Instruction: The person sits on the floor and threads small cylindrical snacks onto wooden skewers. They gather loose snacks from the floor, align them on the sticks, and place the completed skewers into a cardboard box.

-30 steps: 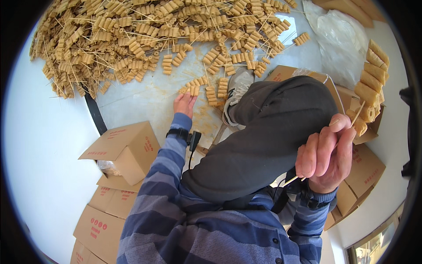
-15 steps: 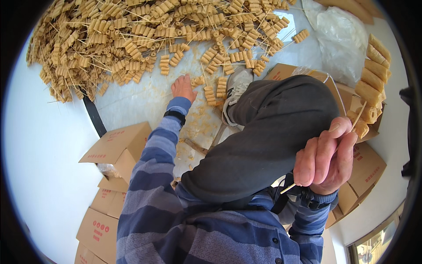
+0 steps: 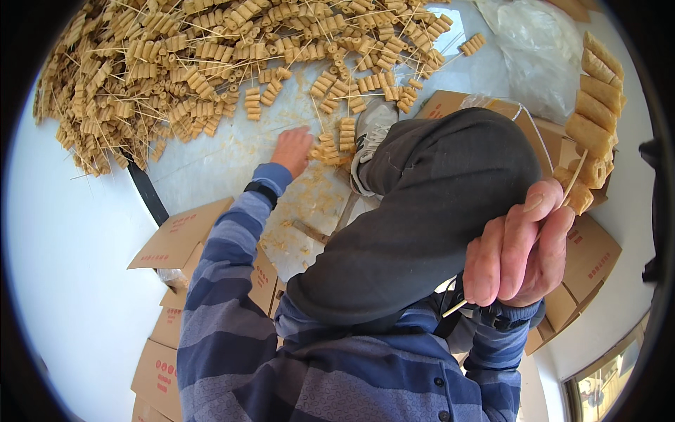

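Head view: the right hand (image 3: 520,250) is clamping its fingers and thumb on the thin stick (image 3: 574,177) of a skewer of tan rolls (image 3: 596,116), holding it up at the right — the rolls standing above the fist, the stick's pale lower end poking out below. The left hand (image 3: 293,150) is hovering or resting low over the floor (image 3: 200,158), its fingertips pointing toward a few loose rolls (image 3: 325,150) just beside them; whether it is gripping any, I cannot tell. Between the hands, a dark trouser leg (image 3: 422,204) is bending, with a grey shoe (image 3: 373,137) showing beyond the knee. Farther out, a big heap of skewered rolls (image 3: 176,63) is spreading across the top left, clear plastic sheeting (image 3: 538,60) is lying at the upper right, and brown cartons (image 3: 179,232) are standing on both sides.
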`<state>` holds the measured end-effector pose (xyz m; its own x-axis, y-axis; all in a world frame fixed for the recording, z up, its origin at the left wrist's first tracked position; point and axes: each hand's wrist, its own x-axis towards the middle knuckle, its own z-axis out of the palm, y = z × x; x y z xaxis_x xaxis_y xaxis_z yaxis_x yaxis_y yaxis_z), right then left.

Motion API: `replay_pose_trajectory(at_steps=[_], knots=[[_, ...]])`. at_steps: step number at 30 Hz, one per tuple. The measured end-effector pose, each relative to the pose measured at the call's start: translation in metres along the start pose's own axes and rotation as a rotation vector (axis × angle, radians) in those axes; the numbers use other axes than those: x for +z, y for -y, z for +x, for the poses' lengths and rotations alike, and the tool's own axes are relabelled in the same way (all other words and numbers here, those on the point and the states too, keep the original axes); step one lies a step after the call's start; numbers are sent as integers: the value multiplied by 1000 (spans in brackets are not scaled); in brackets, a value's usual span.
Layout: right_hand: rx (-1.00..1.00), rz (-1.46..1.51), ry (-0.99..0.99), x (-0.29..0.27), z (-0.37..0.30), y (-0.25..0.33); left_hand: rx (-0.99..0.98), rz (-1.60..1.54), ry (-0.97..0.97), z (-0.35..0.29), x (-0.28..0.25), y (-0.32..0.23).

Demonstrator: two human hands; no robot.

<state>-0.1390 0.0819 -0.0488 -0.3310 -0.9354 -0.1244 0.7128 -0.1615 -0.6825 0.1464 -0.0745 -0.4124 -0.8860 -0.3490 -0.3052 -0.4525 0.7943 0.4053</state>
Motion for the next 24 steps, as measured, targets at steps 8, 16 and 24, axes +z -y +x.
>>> replay_pose_trajectory(at_steps=[8, 16, 24], knots=[[5, -66, -124, 2, -5, 5, 439, 299, 171, 51, 25, -21], [102, -124, -119, 5, -2, 14, 182, 262, 367, 37, 26, -9], [91, -150, -271, 8, -13, 13, -563, -984, -75, 8, -83, -19]])
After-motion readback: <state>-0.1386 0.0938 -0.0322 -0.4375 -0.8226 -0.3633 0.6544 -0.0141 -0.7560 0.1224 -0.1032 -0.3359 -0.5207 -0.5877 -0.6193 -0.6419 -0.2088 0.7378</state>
